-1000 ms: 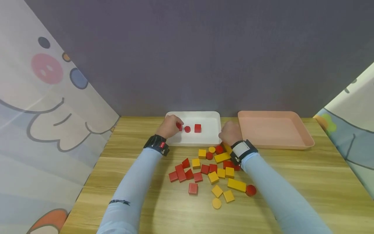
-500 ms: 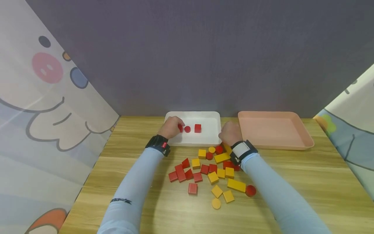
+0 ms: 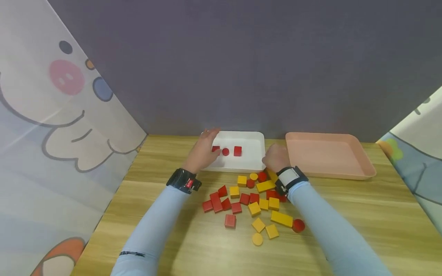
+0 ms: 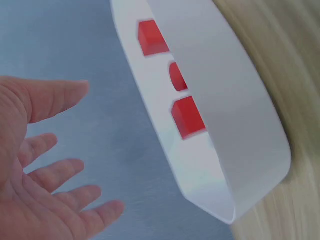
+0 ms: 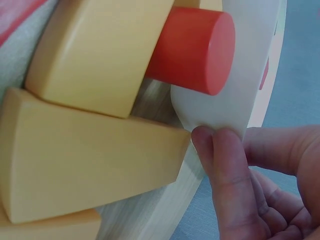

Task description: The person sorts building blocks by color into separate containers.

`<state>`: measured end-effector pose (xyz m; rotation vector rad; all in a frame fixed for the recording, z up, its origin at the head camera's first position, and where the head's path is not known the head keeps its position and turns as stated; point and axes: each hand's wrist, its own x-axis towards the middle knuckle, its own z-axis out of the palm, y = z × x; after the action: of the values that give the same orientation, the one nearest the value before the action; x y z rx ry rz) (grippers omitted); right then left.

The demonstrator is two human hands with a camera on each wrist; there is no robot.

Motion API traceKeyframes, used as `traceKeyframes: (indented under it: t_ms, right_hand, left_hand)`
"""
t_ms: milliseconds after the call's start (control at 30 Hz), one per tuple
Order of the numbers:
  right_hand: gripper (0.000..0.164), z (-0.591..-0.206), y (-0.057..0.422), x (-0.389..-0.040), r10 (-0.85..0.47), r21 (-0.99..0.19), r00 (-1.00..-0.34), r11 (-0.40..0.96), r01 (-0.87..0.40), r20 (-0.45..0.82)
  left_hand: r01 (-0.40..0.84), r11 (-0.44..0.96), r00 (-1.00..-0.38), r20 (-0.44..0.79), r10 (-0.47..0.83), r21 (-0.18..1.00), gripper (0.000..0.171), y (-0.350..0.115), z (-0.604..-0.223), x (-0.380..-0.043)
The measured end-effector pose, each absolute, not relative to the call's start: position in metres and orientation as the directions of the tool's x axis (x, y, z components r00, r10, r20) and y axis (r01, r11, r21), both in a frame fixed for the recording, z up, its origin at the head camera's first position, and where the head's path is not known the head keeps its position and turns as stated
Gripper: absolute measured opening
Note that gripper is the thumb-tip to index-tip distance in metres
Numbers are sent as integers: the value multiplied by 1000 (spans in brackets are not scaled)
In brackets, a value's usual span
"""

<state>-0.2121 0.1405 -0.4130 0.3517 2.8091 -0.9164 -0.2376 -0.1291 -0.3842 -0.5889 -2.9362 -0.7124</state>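
Note:
My left hand (image 3: 206,147) hovers open over the left end of the white tray (image 3: 250,158), holding nothing. In the left wrist view the palm and spread fingers (image 4: 45,165) face the tray's wall (image 4: 225,100). A row of three red blocks lies inside: a cube (image 3: 215,148), a round one (image 3: 225,151) and another cube (image 3: 237,151). My right hand (image 3: 276,157) sits curled at the tray's front right corner. Its fingertips (image 5: 205,140) touch the tray's outer wall (image 5: 245,95), beside a red cylinder (image 5: 192,42) and yellow blocks (image 5: 85,160).
Several loose red and yellow blocks (image 3: 253,209) lie spread on the wooden table (image 3: 345,214) in front of the trays. A pink tray (image 3: 328,153) with nothing in it stands at the back right. A grey wall rises behind, with printed fabric panels (image 3: 51,134) at both sides.
My left hand has let go of the leftmost red cube in the white tray, opened, and lifted toward the tray's back left edge. The right hand has stayed at the corner.

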Motion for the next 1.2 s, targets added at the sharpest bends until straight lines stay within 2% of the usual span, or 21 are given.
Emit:
traceKeyframes:
  t_ms: [133,233,400,567,733,900,1200]
  right_hand:
    - [17,-415,145,-214,179,-559,-959,783,273,-219]
    - [16,-417,148,-217,187,-561,-958,780,278,-215]
    - [18,-418,151,-220,184,-561,-961,782,271,-208]
    - [19,-417,153,-220,189,-567,-961,777,272,-202]
    - [19,-415,156,-220,190,-557,-961,785,271,-199]
    - [19,-414,158,-222,198,-549,-962,791,271,-190]
    - [18,-414,158,-222,203,-558,-962,784,272,-184]
  left_hand:
    - [403,834,-915,155,372,376,87,-131,-383,-215]
    - [407,842,-913,146,380,354,87,-136,-390,-199]
    - [416,831,-908,125,399,371,79,-150,-403,-174]
    - [383,835,-920,77,385,395,81,-162,-414,-151]
    - [336,846,-929,-3,371,415,95,-170,-425,-134]
    - [335,820,-905,-83,417,464,107,-172,-433,-122]
    - [334,807,-880,-147,452,486,98,-167,-441,-111]
